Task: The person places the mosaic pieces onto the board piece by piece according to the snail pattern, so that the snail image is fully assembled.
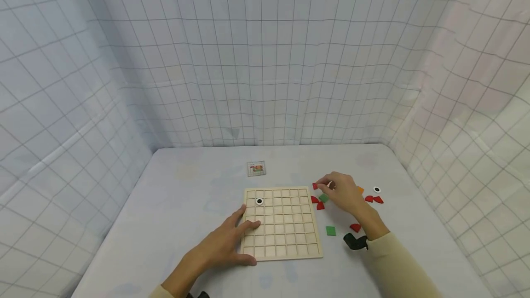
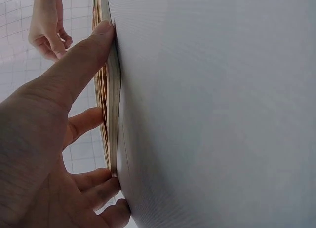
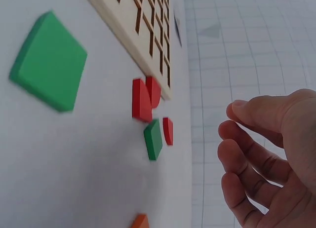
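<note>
A pale wooden grid board (image 1: 281,256) lies flat on the table, with a white disc with a black dot (image 1: 259,201) in one of its upper left cells. My left hand (image 1: 225,243) rests spread at the board's left side, its thumb (image 2: 84,60) along the near edge and one finger over the cells. My right hand (image 1: 341,192) hovers beyond the board's right edge, above loose pieces. Its fingers (image 3: 256,173) bend loosely, and no piece shows between them in the right wrist view. Below it lie a green piece (image 3: 153,139) and red pieces (image 3: 141,100).
A small picture card (image 1: 256,168) lies behind the board. Right of the board are another green square (image 1: 331,231), a red piece (image 1: 355,227), an orange piece (image 1: 360,190) and a second dotted white disc (image 1: 377,189). Grid-patterned curtains (image 1: 265,82) enclose the table's back and sides.
</note>
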Demonstrator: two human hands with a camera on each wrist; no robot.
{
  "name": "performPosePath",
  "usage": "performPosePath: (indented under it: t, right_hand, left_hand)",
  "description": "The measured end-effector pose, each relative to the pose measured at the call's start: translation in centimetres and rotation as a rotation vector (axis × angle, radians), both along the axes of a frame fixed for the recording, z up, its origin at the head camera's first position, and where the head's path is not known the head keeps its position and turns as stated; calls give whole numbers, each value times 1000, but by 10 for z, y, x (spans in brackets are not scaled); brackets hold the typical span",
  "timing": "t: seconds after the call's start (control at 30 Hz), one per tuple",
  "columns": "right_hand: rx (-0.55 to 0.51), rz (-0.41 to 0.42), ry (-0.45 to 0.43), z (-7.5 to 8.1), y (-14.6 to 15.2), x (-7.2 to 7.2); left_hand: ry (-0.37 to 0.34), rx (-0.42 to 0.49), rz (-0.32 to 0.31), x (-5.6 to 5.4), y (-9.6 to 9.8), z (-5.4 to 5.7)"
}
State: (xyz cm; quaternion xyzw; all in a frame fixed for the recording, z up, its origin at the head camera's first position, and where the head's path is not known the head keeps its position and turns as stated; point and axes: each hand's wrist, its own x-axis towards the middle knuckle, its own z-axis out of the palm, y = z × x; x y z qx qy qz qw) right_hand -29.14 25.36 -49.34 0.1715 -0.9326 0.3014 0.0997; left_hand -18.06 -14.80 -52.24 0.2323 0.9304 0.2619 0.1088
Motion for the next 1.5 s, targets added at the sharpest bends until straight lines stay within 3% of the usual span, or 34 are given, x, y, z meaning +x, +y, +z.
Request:
performPosePath:
  t: [0.33,0.9,1.13,1.5]
  right_hand:
    - [2,-99,24,-8,62,-4]
    - [13,-257,-198,-25,164,-5]
    - [30,-260,-256,-35,183,-2]
    - [36,-254,-255,-40,188,-6]
  left_hand:
    - [-2,27,1,-2,0,0]
    - [-4,44,-6,-1,3,5]
    - [-17,48,-5,-2,2,4]
    - [-16,44,-7,-3,1,1]
